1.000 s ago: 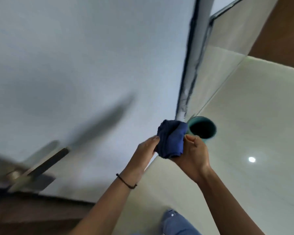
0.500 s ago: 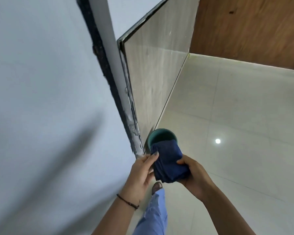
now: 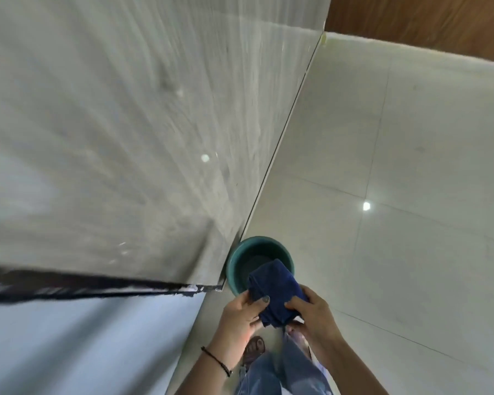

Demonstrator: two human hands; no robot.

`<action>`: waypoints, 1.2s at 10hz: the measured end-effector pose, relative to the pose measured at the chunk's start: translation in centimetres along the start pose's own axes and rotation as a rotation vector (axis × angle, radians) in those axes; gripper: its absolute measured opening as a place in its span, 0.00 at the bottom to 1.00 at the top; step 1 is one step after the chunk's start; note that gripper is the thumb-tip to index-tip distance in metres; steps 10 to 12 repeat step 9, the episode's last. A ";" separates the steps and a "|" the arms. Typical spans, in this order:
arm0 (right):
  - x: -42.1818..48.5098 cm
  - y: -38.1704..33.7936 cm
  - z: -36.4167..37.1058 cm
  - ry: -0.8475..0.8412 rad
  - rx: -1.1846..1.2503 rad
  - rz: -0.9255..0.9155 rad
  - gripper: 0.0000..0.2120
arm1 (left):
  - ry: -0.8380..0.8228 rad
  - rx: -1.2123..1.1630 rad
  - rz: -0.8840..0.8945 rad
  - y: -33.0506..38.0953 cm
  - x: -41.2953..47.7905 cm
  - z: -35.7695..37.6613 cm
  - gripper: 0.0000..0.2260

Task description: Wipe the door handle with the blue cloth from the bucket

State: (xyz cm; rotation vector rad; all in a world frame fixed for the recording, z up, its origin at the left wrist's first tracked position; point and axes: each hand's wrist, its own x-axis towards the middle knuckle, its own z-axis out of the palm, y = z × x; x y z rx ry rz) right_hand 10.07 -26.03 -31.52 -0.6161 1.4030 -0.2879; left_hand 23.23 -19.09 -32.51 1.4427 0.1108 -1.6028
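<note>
Both hands hold a folded dark blue cloth (image 3: 275,292) low in the view. My left hand (image 3: 240,316) pinches its left edge with thumb on top. My right hand (image 3: 315,317) grips its right side. The cloth hangs just above the near rim of a teal bucket (image 3: 234,260), which stands on the floor against the wall base. The door handle is out of view.
A grey tiled wall (image 3: 154,124) fills the upper left, blurred by motion. A pale door surface (image 3: 83,346) with a dark edge strip (image 3: 97,283) lies at lower left. Glossy light floor tiles (image 3: 411,223) spread right; a wooden panel (image 3: 425,21) is far back. My jeans and sandal show below.
The view has swung right and down, away from the door and its handle. The bucket now sits directly under the cloth, which both hands still hold.
</note>
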 end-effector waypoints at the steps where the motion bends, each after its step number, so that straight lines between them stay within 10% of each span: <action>1: 10.0 2.2 0.3 0.040 -0.070 0.032 0.09 | 0.114 0.071 -0.024 -2.3 10.2 -1.1 0.08; 6: 48.6 21.8 4.8 0.136 -0.361 0.248 0.19 | 0.497 0.319 -0.084 -19.0 49.8 -13.3 0.15; 8: 48.5 21.2 4.6 0.145 -0.499 0.297 0.22 | 0.480 0.526 -0.109 -19.8 49.5 -11.9 0.30; 12: 45.0 19.2 3.6 0.134 -0.514 0.249 0.25 | 0.471 0.430 -0.069 -18.2 45.5 -10.4 0.30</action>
